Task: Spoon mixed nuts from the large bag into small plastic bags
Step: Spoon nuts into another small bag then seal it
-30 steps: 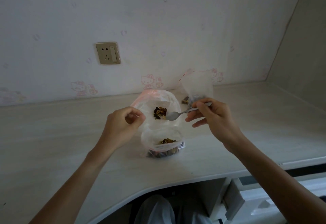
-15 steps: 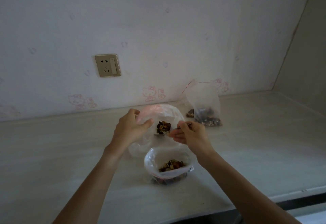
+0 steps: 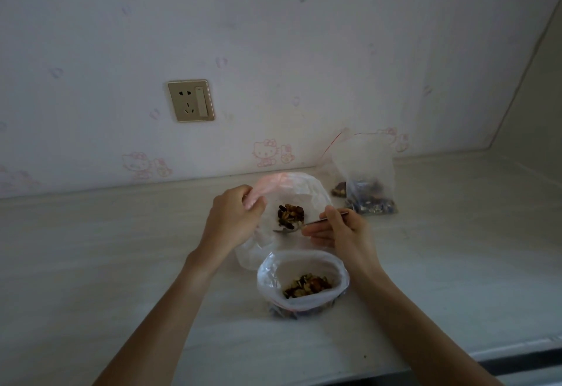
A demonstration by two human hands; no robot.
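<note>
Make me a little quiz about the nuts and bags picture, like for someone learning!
1. True or false: the right hand holds the spoon.
2. What does the left hand pinch? A) the rim of the held bag B) the socket C) the spoon
3. Fill in: the rolled-down bag nearest the person stands on the ____.

Key
1. True: its fingers curl round the handle, bowl inside the held bag by the nuts.
2. A
3. counter. A third bag with nuts stands by the wall.
</note>
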